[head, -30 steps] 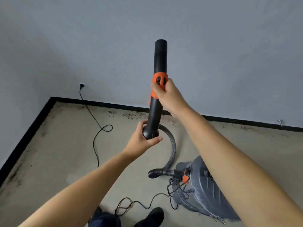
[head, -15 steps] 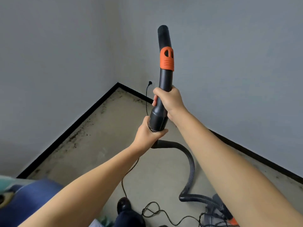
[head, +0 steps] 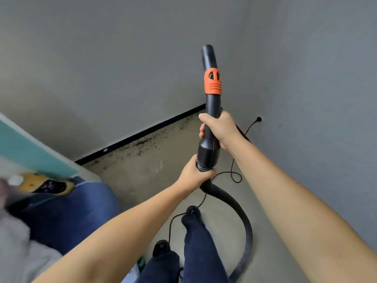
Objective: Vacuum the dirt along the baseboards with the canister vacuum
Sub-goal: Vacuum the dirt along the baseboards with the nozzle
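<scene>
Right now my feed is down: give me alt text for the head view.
Both hands hold a black vacuum wand raised upright: the right hand grips its shaft, the left hand grips the hose joint. Dirt lies along the black baseboard, untouched.

A bare room: grey walls (head: 122, 58), black baseboard (head: 142, 134), concrete floor (head: 142, 176).

Soft even light; blurred, distorted edges
</scene>
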`<control>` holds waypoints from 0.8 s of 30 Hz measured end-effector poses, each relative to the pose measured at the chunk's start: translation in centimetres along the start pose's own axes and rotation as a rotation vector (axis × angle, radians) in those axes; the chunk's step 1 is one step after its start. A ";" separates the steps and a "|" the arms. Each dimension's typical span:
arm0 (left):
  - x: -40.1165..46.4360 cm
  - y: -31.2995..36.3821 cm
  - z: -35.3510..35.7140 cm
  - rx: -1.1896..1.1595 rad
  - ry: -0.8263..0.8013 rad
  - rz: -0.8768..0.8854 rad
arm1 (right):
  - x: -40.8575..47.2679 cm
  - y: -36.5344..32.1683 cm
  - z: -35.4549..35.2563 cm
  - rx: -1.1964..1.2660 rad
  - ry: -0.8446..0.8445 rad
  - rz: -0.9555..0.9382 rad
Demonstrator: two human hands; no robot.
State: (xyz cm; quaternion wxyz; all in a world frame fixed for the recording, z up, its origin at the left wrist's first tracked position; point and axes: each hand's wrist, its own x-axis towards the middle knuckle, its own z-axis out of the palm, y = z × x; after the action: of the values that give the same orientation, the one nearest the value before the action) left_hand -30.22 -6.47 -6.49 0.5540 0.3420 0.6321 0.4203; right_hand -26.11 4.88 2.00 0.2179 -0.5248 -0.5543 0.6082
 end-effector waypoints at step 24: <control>26.2 -43.0 -12.2 -0.443 0.337 -0.528 | 33.2 41.3 27.1 -0.248 -0.366 0.361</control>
State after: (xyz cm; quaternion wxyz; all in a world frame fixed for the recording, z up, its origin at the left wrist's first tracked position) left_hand -44.86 -2.54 -56.11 0.5920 -0.0346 0.6744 0.4399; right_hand -48.66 8.86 -52.93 -0.0638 -0.5191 -0.5522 0.6493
